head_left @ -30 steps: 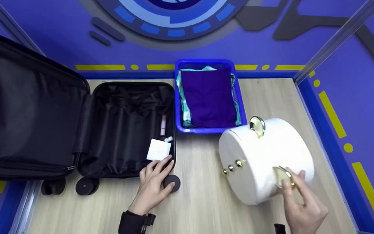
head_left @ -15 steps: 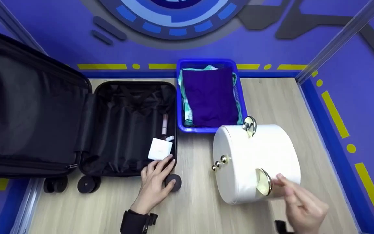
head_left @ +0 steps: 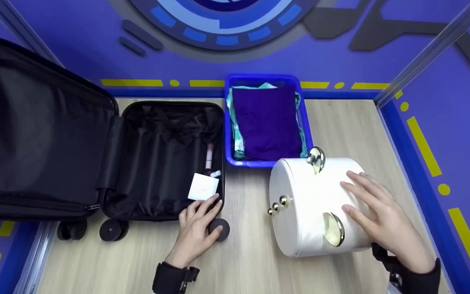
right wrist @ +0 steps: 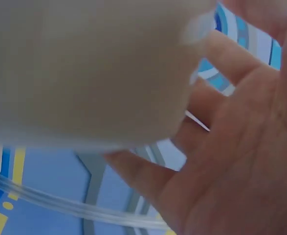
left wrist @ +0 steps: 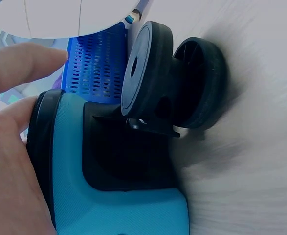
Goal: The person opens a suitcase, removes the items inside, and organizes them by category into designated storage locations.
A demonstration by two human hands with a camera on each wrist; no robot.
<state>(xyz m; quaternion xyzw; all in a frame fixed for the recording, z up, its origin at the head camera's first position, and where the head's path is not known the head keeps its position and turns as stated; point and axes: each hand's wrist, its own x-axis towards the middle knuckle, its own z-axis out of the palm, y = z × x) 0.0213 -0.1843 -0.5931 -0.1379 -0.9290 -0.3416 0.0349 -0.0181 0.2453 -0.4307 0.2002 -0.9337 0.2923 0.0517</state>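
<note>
My left hand rests on the near right corner of an open suitcase, thumb beside a black caster wheel. In the left wrist view the suitcase's teal shell lies below the fingers. Inside lie a white square box, a slim pink tube and a small white piece. My right hand lies with fingers spread against a white drum-shaped case. This case has round gold knobs and curved gold pieces. Its side looks blurred in the right wrist view.
A blue basket with folded dark purple cloth over green cloth stands behind, close to the white case. The suitcase's other half stands tilted up at left. Blue walls border the wood-look surface.
My right hand has let go of the near curved gold piece and moved up onto the case's side. The case has turned and shifted slightly left. My left hand stays put.
</note>
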